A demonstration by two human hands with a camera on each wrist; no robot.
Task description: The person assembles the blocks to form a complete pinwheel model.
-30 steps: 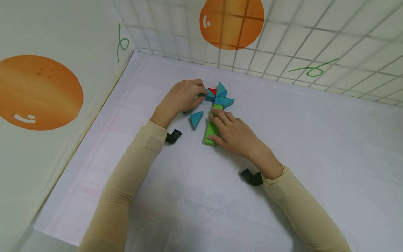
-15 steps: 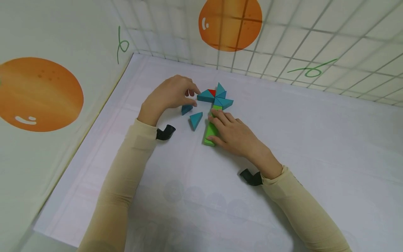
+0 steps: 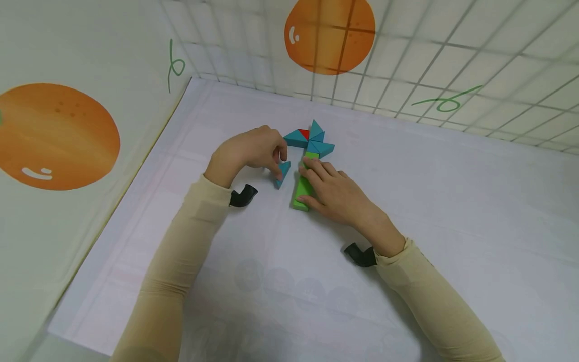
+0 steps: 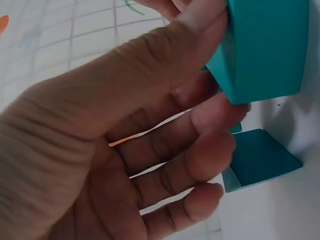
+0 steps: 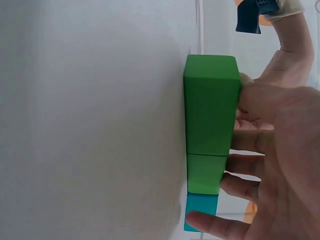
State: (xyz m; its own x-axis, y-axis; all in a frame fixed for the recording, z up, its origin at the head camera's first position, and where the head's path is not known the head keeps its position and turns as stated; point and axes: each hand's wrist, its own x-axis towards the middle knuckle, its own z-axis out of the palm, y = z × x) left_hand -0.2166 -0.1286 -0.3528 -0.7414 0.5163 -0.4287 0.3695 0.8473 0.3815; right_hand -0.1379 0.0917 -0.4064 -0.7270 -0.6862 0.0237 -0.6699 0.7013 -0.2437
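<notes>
My left hand (image 3: pixel 253 148) pinches a blue triangular block (image 3: pixel 284 173), the thumb against its side, just left of the green blocks. Close up in the left wrist view, that block (image 4: pixel 267 50) is by the thumb tip, with the index fingertip hidden. A second blue block (image 4: pixel 265 155) lies beyond the fingers; the hand covers it in the head view. My right hand (image 3: pixel 339 193) rests over the green blocks (image 3: pixel 303 190), its fingers fairly straight on top. Two green blocks in line (image 5: pixel 210 115) meet a blue block (image 5: pixel 202 202) in the right wrist view.
Above the green blocks, several blue triangular blocks (image 3: pixel 318 147) and a red one (image 3: pixel 304 133) form a pinwheel shape. A white surface (image 3: pixel 434 201) lies beneath everything. Walls with orange circles (image 3: pixel 330 35) rise at the back and left. Black curved pieces (image 3: pixel 361 255) sit at both wrists.
My left hand has let go of the blue block at the pinwheel's left, drawn back left, then moved down to the near loose blue block. My right hand has stayed on the green blocks.
</notes>
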